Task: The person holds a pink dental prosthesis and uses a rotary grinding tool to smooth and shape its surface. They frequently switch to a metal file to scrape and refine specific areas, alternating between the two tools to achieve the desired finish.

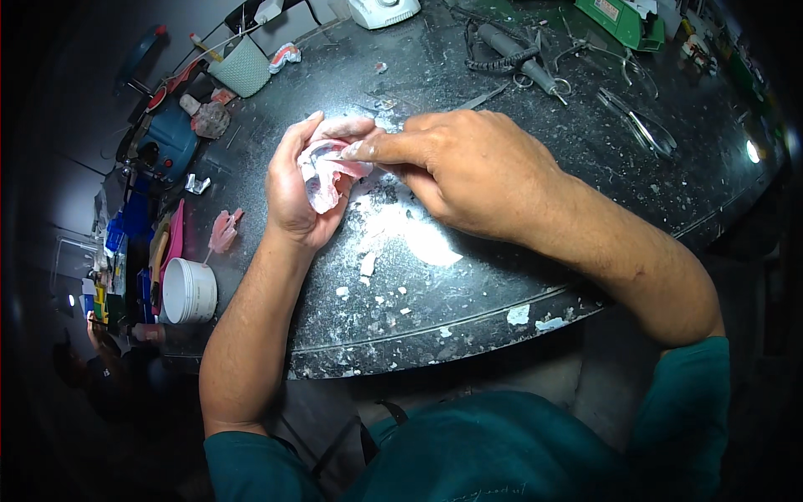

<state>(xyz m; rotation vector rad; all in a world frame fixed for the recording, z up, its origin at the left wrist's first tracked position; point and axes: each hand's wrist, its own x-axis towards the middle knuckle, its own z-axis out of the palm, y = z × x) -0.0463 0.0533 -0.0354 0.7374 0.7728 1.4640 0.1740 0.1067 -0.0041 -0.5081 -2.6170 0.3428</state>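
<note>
My left hand [290, 186] is cupped around a pink and white dental piece [323, 189], curved, with a ragged lower edge and white plaster-like residue on it. Its fingers wrap behind the piece, partly out of sight. From the right, my right hand [478, 166] reaches over with its index finger stretched out, the whitened tip touching the piece's upper right part. The thumb sits lower, apart from the piece, and the other fingers are curled and mostly hidden. White crumbs [367, 264] lie on the dark table [468, 289] below the hands.
At left stand a white tub [190, 291], a pink scrap [224, 231] and a blue device [170, 142]. A textured cup [241, 67] is at the back left. A grey handpiece [520, 58], pliers [640, 124] and a green box [621, 23] lie at the back right.
</note>
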